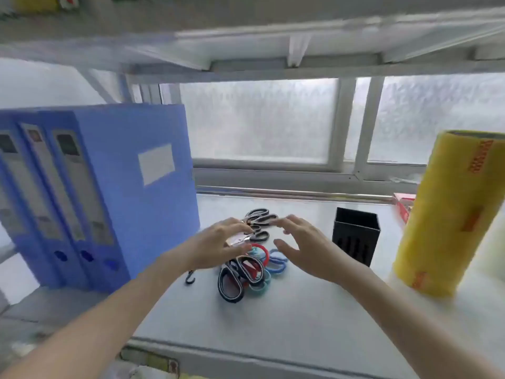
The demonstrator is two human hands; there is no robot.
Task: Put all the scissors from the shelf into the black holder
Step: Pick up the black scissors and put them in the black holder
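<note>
Several scissors lie in a loose pile (246, 266) on the white shelf (273, 318), with black, red, blue and teal handles. More black-handled scissors (261, 216) lie at the far end of the pile. My left hand (218, 247) hovers over the pile's left side, fingers spread, fingertips at a pair of small black-handled scissors (257, 236). My right hand (306, 244) is open just right of the pile and holds nothing. The black holder (355, 239) stands upright to the right of my right hand and looks empty.
Three blue box files (90, 192) stand at the left of the shelf. A tall yellow roll (448, 212) stands at the right, with a red box (404, 206) behind it. A small black hook (190, 278) lies left of the pile. A frosted window is behind.
</note>
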